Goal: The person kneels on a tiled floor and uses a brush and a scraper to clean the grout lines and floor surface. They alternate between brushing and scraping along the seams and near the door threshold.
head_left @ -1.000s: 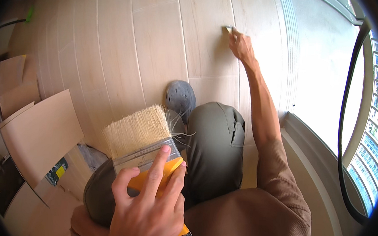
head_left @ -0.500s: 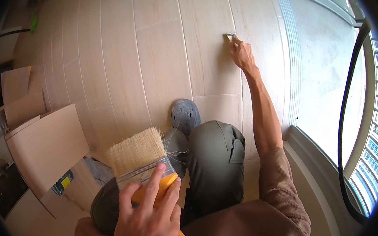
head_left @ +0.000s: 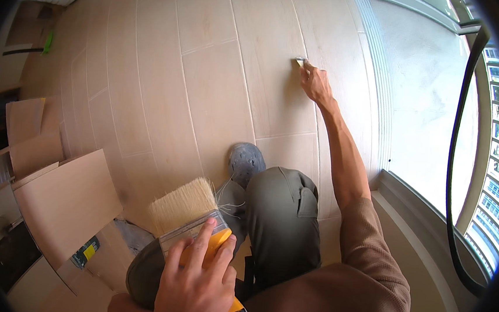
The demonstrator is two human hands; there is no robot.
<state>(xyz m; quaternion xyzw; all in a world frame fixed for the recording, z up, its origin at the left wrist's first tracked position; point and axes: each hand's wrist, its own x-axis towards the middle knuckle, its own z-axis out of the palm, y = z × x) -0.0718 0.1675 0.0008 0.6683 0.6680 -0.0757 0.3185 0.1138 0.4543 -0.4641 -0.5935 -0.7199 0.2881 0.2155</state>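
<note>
My left hand (head_left: 196, 275) is closed on the yellow handle of a wide paintbrush (head_left: 184, 206), held low in front of my left knee. Pale bristles point up and away, several of them straying sideways toward my leg. At the end of my outstretched right arm, my right hand (head_left: 315, 84) grips a small scraper (head_left: 300, 60). Its handle is mostly hidden by the fingers. The flat blade end is down at the wood-look tiled floor (head_left: 216, 89), near a pale joint line between two planks.
Cardboard pieces (head_left: 67, 200) stand at the left, with a dark green and yellow package (head_left: 85, 251) beside them. My grey shoe (head_left: 246, 161) rests on the floor ahead. Along the right run a door track (head_left: 378, 78) and a low sill (head_left: 411, 224). A black strap (head_left: 456, 149) hangs there.
The view has shifted slightly, so most things sit lower in it. My right hand with the scraper appears a little nearer. The paintbrush stays in my left hand.
</note>
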